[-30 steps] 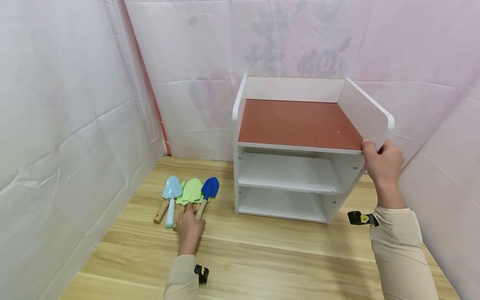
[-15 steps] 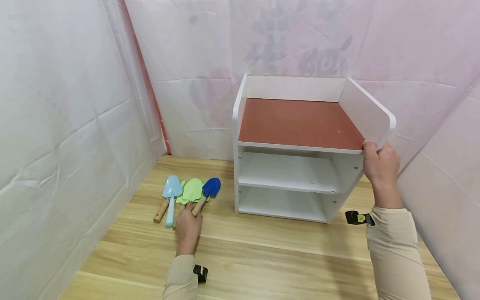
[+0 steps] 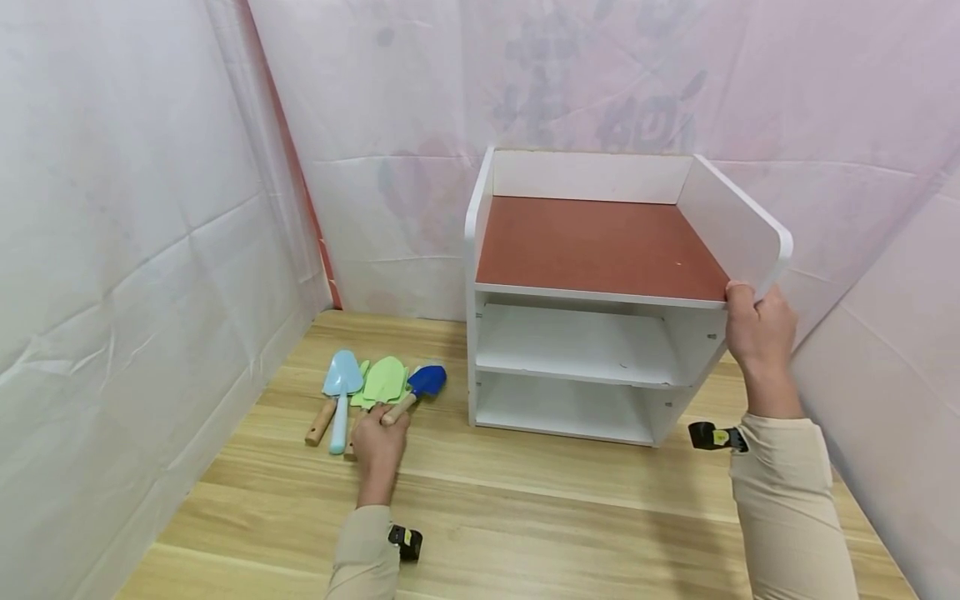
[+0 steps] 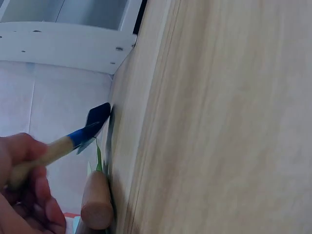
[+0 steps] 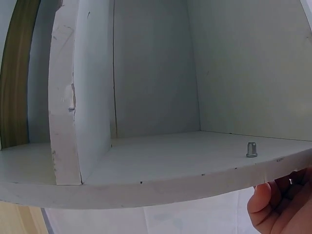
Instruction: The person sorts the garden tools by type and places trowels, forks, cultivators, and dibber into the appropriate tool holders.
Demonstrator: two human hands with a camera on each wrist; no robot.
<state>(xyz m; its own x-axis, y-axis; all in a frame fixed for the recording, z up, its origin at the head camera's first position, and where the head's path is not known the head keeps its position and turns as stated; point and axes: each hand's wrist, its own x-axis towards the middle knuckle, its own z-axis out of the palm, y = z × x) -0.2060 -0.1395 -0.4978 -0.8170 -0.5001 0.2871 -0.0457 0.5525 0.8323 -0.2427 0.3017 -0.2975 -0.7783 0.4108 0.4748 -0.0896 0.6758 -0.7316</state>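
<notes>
My left hand (image 3: 378, 450) pinches the wooden handle of a small trowel with a dark blue blade (image 3: 427, 380). In the left wrist view that blade (image 4: 99, 114) points away, angled above the tabletop. Beside it lie a lime green trowel (image 3: 386, 377) and a light blue trowel (image 3: 343, 373), with more green pieces under them. Another wooden handle (image 4: 96, 201) sits just below my fingers in the left wrist view. My right hand (image 3: 762, 346) grips the right side panel of a white shelf unit (image 3: 600, 375), thumb at the front edge of its red-brown top.
The shelf unit has two white compartments below the top. A small metal peg (image 5: 251, 149) sticks out of its side panel. Draped white sheeting (image 3: 390, 233) encloses the wooden table (image 3: 510, 517) at the back and sides. A loose wooden handle end (image 3: 321, 423) shows at left.
The blue trowel has swung round in my left hand, its blade moving right and slightly nearer. My right hand has stayed on the shelf panel, with its forearm shifted slightly left.
</notes>
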